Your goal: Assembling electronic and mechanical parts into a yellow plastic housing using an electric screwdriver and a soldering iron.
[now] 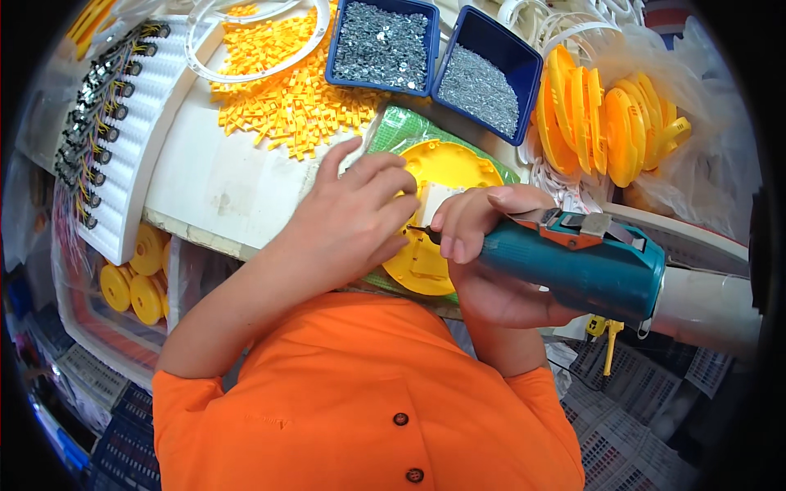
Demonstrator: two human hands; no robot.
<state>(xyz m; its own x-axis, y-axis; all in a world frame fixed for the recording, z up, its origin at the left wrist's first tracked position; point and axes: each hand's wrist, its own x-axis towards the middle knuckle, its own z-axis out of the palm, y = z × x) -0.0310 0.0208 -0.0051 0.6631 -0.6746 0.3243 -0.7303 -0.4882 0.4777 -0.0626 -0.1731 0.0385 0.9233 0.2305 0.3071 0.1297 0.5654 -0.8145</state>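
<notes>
A round yellow plastic housing (460,159) lies on a green mat (399,128) in front of me. My right hand (483,245) is wrapped round a teal electric screwdriver (573,266), held nearly level with its dark bit (423,231) pointing left over the housing. From the left, my left hand (356,209) reaches over the housing's near-left side. Its thumb and index finger come close together at the bit's tip, while the other fingers are bent and lifted. Whatever sits between those two fingertips is too small to make out. A white part (438,199) inside the housing is partly covered by my right hand.
Loose small yellow parts (286,90) are heaped at the back, beside two blue bins of metal pieces (383,45) and screws (479,86). Yellow discs (573,110) stand at the right. On the left are a white foam tray (151,119) with wired parts and a box (86,307) of yellow wheels.
</notes>
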